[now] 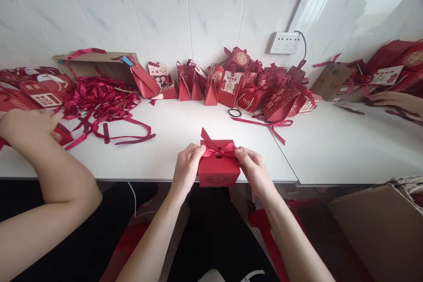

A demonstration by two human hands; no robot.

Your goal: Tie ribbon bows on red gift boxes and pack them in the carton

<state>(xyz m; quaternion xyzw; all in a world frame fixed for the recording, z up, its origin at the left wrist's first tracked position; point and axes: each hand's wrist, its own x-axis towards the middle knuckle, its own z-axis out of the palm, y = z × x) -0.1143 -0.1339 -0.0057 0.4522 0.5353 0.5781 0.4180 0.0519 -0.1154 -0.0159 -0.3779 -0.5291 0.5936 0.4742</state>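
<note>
A red gift box (219, 166) with a round printed emblem on its front sits at the table's near edge, directly before me. Across its top runs a red ribbon (218, 152) tied in a bow, with one tail sticking up behind. My left hand (189, 163) pinches the bow's left side between thumb and fingers. On the other side, my right hand (253, 165) pinches the right side of the bow. Dark round holes show in the box top beneath the knot.
Red ribbons (99, 99) lie heaped at left before a cardboard box (99, 68). Several red gift boxes (231, 88) line the wall under a power strip (284, 43). Another person's arm (62, 172) reaches in at left; another person's hand (396, 101) is at right. A carton (376, 224) stands lower right.
</note>
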